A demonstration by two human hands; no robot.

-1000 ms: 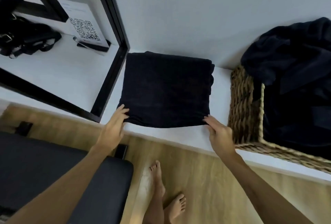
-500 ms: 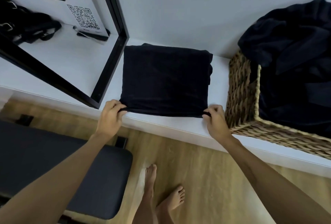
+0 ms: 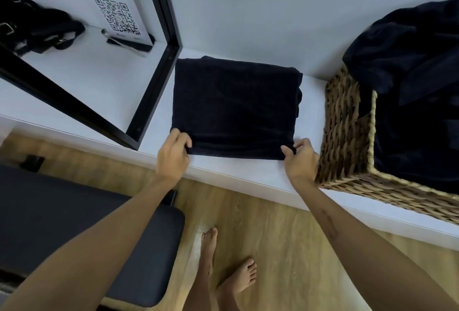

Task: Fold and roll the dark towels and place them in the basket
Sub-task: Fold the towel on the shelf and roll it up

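Wicker basket (image 3: 347,132) flanks folded towel (image 3: 233,109), its near corners pinched by left hand (image 3: 172,156) and right hand (image 3: 300,161).

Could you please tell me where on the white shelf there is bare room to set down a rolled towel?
The white shelf shows a bare strip between the folded towel and the basket, and another along the front edge, partly taken by the left hand and right hand gripping the towel's near corners. The basket itself is crowded, heaped with dark towels.
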